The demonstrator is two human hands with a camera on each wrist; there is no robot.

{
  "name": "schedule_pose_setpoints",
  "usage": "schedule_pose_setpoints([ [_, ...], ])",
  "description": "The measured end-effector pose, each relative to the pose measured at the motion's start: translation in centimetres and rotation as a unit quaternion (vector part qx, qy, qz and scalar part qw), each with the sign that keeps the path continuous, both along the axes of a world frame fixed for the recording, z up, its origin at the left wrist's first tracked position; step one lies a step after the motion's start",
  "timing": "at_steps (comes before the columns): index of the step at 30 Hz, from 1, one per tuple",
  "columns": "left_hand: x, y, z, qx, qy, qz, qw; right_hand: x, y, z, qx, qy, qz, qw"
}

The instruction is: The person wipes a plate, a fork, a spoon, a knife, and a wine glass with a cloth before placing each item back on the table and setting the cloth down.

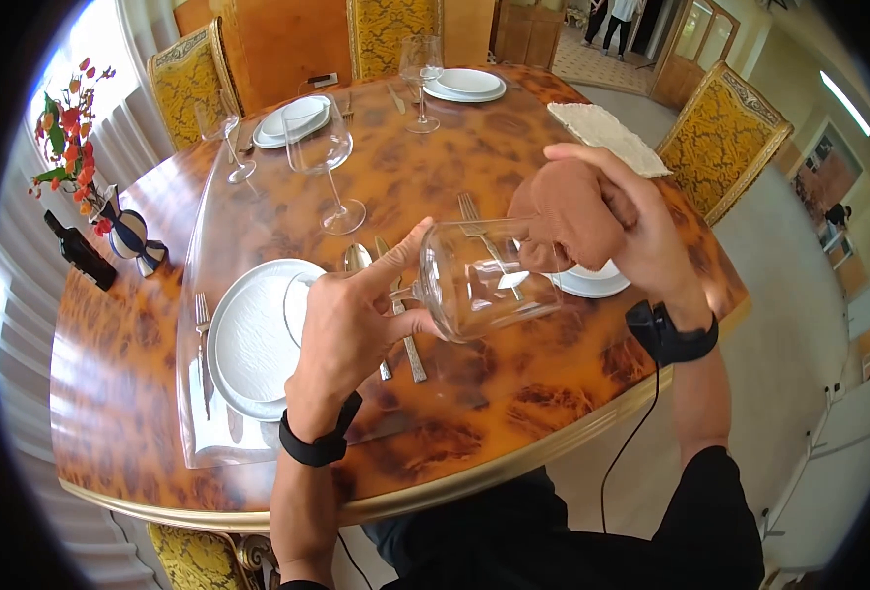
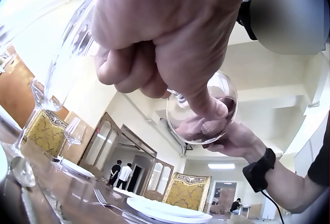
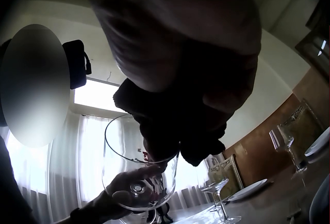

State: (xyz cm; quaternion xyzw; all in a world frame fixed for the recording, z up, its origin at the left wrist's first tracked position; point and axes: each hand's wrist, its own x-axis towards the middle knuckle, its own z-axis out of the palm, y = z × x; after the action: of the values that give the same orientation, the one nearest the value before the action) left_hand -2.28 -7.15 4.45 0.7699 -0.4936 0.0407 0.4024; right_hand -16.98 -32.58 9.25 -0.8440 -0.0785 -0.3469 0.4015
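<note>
My left hand (image 1: 341,320) grips a wine glass (image 1: 479,295) by its stem, thumb and forefinger spread against the base of the bowl. The glass lies tipped sideways above the table, its mouth towards the right. A brown cloth (image 1: 572,211) is bunched in my right hand (image 1: 651,231), right at the rim of the glass. In the left wrist view the bowl (image 2: 201,123) shows beyond my left thumb, with the right hand (image 2: 237,141) behind it. The right wrist view shows the cloth (image 3: 160,115) dark against the light, partly overlapping the rim.
Below the left hand lie a white plate (image 1: 248,344), a fork (image 1: 202,334), a spoon (image 1: 358,261) and a knife (image 1: 413,359). Another wine glass (image 1: 331,162) stands further back. A dark bottle (image 1: 79,251) and a vase (image 1: 130,236) are at left; a folded beige cloth (image 1: 612,136) lies at the far right edge.
</note>
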Motion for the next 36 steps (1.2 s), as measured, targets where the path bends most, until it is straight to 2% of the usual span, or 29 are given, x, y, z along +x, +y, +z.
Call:
schedule_pose_setpoints([
  [1, 0.0, 0.0, 0.0, 0.001, -0.002, 0.000, 1.000, 0.2, -0.2, 0.4, 0.014, 0.001, 0.015, 1.000],
  [2, 0.0, 0.0, 0.1, 0.002, -0.004, 0.002, 1.000, 0.1, 0.2, 1.3, 0.075, 0.001, 0.020, 0.997],
  [4, -0.2, -0.3, -0.1, 0.027, -0.055, 0.020, 0.998, -0.2, 0.9, 2.3, 0.145, -0.009, 0.014, 0.989],
  [5, -0.3, -0.4, -0.2, 0.038, -0.080, 0.029, 0.996, -0.3, 1.3, 2.4, 0.152, -0.019, 0.004, 0.988],
  [8, 0.4, -0.5, -1.4, -0.006, -0.078, 0.024, 0.997, -1.0, 6.1, 3.0, 0.073, -0.040, 0.040, 0.996],
  [9, 1.1, -0.4, -2.4, -0.025, -0.107, 0.038, 0.993, -1.3, 6.4, 2.8, -0.133, -0.034, -0.016, 0.990],
  [10, 1.0, -0.3, -1.9, -0.032, -0.082, 0.043, 0.995, -1.6, 6.8, 2.5, -0.323, -0.062, -0.073, 0.941],
  [12, 0.4, -0.2, -0.8, -0.047, -0.029, 0.054, 0.997, -1.8, 9.1, 0.0, -0.377, -0.084, -0.126, 0.914],
  [13, 0.5, -0.1, -0.9, -0.101, -0.023, 0.028, 0.994, -1.8, 9.6, -1.6, -0.400, -0.092, -0.139, 0.901],
  [14, 0.6, -0.1, -1.1, -0.098, -0.015, 0.048, 0.994, -1.7, 9.9, -2.3, -0.424, -0.102, -0.152, 0.887],
  [18, -0.2, -0.8, -0.9, -0.055, 0.034, 0.108, 0.992, 0.0, 7.3, 0.0, -0.368, -0.170, -0.232, 0.884],
  [21, -1.2, -1.1, -0.6, -0.002, 0.059, 0.121, 0.991, 1.9, 7.9, 0.0, -0.346, -0.183, -0.215, 0.895],
  [23, 1.2, -0.7, -4.0, -0.147, -0.029, 0.031, 0.988, 1.3, 10.3, -2.0, -0.334, -0.140, -0.174, 0.916],
  [24, 1.0, -0.8, -3.8, -0.184, -0.011, 0.008, 0.983, 1.3, 10.4, -3.1, -0.333, -0.154, -0.161, 0.916],
  [25, 0.9, -0.9, -3.6, -0.221, 0.006, -0.015, 0.975, 1.6, 10.0, -4.2, -0.291, -0.172, -0.163, 0.927],
  [26, -0.2, -0.7, -1.8, -0.216, 0.082, -0.013, 0.973, 1.8, 9.6, -4.9, -0.246, -0.189, -0.163, 0.937],
  [27, -1.0, -1.9, -1.5, -0.283, 0.262, -0.049, 0.921, 1.9, 9.5, -5.1, -0.124, -0.128, -0.145, 0.973],
  [28, -1.0, -2.0, -1.8, -0.252, 0.317, -0.068, 0.912, 1.9, 9.6, -5.4, 0.004, -0.063, -0.124, 0.990],
  [29, -0.8, -1.7, -2.3, -0.217, 0.371, -0.085, 0.899, 1.8, 9.7, -5.6, 0.136, 0.002, -0.102, 0.985],
  [30, -0.8, -1.4, -2.4, -0.180, 0.420, -0.101, 0.884, 2.1, 9.4, -5.4, 0.204, 0.022, -0.076, 0.976],
  [31, -1.6, -1.8, -2.5, -0.183, 0.454, -0.109, 0.865, 2.8, 8.8, -4.8, 0.272, 0.040, -0.047, 0.960],
  [33, -1.9, -1.7, -1.9, -0.134, 0.455, -0.182, 0.861, 4.4, 7.3, -4.4, 0.400, 0.095, 0.033, 0.911],
  [34, -2.0, -1.6, -1.7, -0.108, 0.455, -0.216, 0.857, 5.4, 6.6, -5.1, 0.465, 0.127, 0.093, 0.871],
  [35, -2.1, -1.9, -2.4, -0.086, 0.428, -0.215, 0.874, 6.6, 6.3, -6.1, 0.527, 0.160, 0.151, 0.821],
  [36, -2.4, -2.1, -2.3, -0.087, 0.443, -0.211, 0.867, 7.2, 6.3, -6.9, 0.582, 0.168, 0.199, 0.770],
])
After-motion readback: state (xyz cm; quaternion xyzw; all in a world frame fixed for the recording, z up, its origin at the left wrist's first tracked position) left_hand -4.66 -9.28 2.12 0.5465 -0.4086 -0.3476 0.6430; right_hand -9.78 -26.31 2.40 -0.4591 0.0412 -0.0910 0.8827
